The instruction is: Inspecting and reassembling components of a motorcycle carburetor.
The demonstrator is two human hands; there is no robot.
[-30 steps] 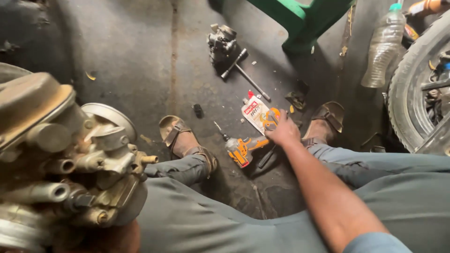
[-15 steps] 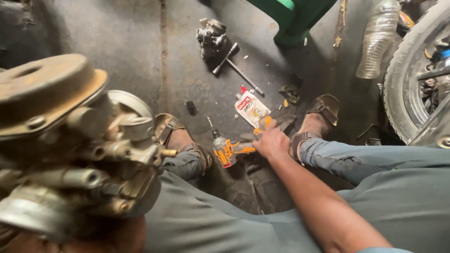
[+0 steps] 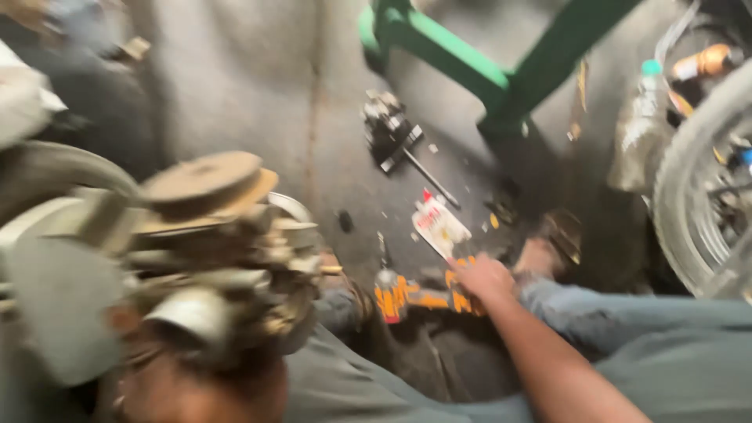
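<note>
The picture is motion-blurred. My left hand (image 3: 184, 388) holds up a grimy metal carburettor-like part (image 3: 219, 258) close to the camera at the lower left. My right hand (image 3: 486, 280) reaches down to the floor between my feet. Its fingers curl over the right end of an orange and black tool (image 3: 399, 298) that lies there. A white tube with a red cap (image 3: 439, 223) lies just beyond that hand.
A small metal assembly with a rod (image 3: 392, 133) lies on the concrete floor (image 3: 235, 94). A green metal frame (image 3: 470, 63) stands behind it. A plastic bottle (image 3: 638, 133) and a spoked wheel (image 3: 697, 211) are at the right. My sandalled foot (image 3: 560, 239) is beside my right hand.
My right hand slid from the white tube down to the orange tool. The metal part in my left hand rose and shifted right, and the view swung.
</note>
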